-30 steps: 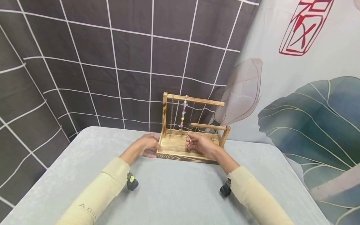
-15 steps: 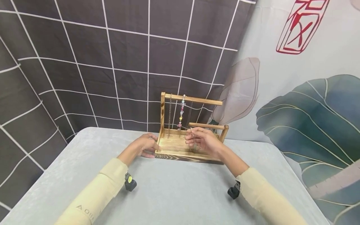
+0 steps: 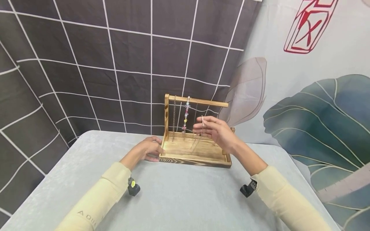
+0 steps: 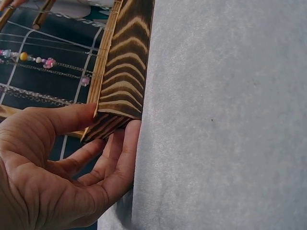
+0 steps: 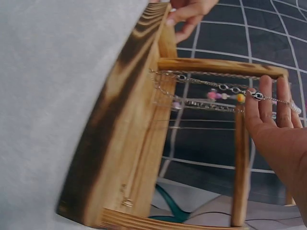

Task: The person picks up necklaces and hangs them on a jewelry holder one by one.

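A wooden jewelry stand (image 3: 195, 161) with a tray base and two bars stands on the table. My left hand (image 3: 150, 148) grips its left corner; in the left wrist view the thumb lies on the tray's edge and the fingers on its striped end (image 4: 127, 72). My right hand (image 3: 222, 133), raised above the tray, holds a thin silver necklace (image 5: 258, 96) with small pale beads. Its chain dangles toward the tray; the thumb is hidden in the right wrist view. On the upper bar hang a colorful beaded necklace (image 3: 186, 119) and a silver chain (image 3: 174, 118).
The lower bar (image 5: 240, 167) lies mostly behind my right hand in the head view. A small gold-colored piece (image 5: 126, 202) is in the tray's right end. Behind the grey table cover (image 3: 185, 199) hang a dark grid curtain (image 3: 130, 51) and a printed one.
My right hand has risen from low over the tray, moving slightly right and lifting the necklace toward the upper bar. The left hand has kept its grip on the corner.
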Action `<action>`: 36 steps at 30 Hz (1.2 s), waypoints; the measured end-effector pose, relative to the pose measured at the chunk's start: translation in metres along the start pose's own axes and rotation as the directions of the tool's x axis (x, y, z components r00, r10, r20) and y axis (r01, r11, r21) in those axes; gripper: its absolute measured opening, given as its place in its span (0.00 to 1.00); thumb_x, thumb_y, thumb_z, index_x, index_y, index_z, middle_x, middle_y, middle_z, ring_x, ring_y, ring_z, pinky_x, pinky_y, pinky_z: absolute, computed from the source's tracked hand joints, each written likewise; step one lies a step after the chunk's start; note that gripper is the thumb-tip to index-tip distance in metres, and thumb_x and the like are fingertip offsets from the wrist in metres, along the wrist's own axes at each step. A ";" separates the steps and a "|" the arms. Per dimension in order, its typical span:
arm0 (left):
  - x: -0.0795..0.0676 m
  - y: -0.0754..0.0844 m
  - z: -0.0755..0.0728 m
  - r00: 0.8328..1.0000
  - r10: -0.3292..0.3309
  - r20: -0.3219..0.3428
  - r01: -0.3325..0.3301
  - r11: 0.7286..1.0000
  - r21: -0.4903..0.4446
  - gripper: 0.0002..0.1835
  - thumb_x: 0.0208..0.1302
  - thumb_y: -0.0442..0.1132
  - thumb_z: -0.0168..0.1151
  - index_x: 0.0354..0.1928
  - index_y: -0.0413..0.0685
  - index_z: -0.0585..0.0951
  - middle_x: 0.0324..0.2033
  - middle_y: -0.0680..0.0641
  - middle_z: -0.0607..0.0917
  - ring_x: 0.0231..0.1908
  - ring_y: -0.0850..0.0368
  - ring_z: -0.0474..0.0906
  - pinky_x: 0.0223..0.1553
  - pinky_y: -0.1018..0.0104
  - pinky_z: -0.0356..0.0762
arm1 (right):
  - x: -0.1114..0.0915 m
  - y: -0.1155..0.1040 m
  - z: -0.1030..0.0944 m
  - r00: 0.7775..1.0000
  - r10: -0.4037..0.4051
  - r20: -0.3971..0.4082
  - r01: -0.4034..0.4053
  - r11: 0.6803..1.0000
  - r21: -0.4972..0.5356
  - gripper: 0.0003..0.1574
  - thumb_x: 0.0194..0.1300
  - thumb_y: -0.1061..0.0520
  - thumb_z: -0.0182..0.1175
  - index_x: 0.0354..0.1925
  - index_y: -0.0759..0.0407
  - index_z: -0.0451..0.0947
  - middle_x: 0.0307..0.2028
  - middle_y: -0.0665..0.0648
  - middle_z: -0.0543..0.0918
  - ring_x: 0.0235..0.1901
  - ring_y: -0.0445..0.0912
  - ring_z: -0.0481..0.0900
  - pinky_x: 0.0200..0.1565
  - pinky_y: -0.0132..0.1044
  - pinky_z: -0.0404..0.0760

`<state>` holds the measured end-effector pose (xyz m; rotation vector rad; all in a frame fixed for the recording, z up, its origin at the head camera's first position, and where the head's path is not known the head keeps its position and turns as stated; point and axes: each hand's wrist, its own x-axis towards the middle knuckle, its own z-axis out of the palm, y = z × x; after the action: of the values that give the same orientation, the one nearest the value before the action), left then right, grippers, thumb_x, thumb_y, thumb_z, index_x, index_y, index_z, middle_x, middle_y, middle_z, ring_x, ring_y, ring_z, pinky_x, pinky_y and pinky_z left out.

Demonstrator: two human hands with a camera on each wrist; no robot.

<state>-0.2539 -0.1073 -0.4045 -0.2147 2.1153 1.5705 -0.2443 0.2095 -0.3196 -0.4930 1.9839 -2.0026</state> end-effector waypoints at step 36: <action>0.000 -0.004 0.000 1.000 0.015 0.021 -0.016 1.000 0.006 0.32 0.73 0.28 0.71 0.74 0.42 0.70 0.53 0.37 0.87 0.55 0.45 0.89 0.48 0.56 0.99 | -0.004 -0.090 -0.035 0.980 -0.192 -0.045 0.188 0.979 -0.073 0.45 0.93 0.32 0.37 0.84 0.65 0.60 0.61 0.41 0.91 0.60 0.40 0.91 0.66 0.33 0.85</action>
<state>-0.2522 -0.1082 -0.4078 -0.1792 2.1101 1.5683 -0.2520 0.2446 -0.2299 -0.6767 2.1145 -2.0822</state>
